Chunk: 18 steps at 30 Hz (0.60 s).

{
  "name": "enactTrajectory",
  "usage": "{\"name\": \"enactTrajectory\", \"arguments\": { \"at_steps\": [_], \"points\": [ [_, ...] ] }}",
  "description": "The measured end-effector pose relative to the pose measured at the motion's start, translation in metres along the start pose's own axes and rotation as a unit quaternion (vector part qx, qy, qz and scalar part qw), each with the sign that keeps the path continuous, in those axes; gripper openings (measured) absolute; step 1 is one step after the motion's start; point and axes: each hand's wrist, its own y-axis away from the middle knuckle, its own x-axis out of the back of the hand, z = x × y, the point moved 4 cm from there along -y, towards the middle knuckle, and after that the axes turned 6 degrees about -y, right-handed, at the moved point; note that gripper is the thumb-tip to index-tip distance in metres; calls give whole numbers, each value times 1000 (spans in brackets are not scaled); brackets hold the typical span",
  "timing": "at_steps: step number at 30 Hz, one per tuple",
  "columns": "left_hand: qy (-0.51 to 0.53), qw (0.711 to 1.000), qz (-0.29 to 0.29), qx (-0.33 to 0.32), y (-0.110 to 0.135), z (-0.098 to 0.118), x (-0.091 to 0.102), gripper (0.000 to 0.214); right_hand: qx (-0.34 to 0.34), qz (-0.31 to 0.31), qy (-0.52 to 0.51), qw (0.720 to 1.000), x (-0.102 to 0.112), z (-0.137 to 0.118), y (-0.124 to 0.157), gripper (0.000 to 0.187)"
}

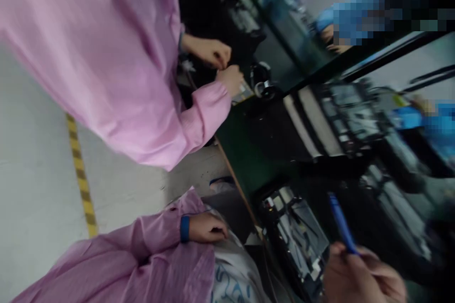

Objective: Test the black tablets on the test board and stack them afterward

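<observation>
My right hand [366, 277], at the lower right, pinches a slim blue pen-shaped tool [341, 222] between thumb and fingers. The tool points up and away over the dark bench; its exact kind is blurred. My left hand [208, 227] lies against my white shirt with its fingers curled closed, and nothing shows in them. A blue band [185, 228] circles that wrist below a pink sleeve. Between my hands, on the bench, is an opened black device [296, 234] with electronic parts showing inside.
A co-worker in a pink smock [117, 66] works close by at upper left, both hands [222, 66] together over the bench. More opened devices [355, 109] line the bench [238, 151]. People in blue sleeves [405, 116] are across it. Yellow-black tape [81, 175] marks the floor.
</observation>
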Motion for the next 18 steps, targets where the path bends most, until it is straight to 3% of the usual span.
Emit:
{"name": "enactTrajectory", "arguments": {
  "at_steps": [3, 5, 9, 12, 15, 18],
  "points": [
    [-7, 999, 31, -17, -13, 17, 28, 16, -51, 19, -87, 995, -28, -8, 2, 28],
    [44, 997, 49, -43, -25, 37, 47, 21, -97, -27, -111, 989, -47, -8, 6, 29],
    [168, 977, 77, -104, -47, 76, 71, 69, -189, -160, -147, 958, -74, 0, 23, 28],
    [159, 971, 95, -148, -52, 91, 76, 50, -248, -258, -137, 924, -82, 8, 39, 27],
    [143, 974, 80, -159, -47, 92, 72, 39, -319, -351, -57, 879, -82, 17, 54, 30],
    [161, 977, 57, -124, -35, 80, 62, 39, -276, -407, 72, 868, -80, 19, 61, 37]
  ]
}}
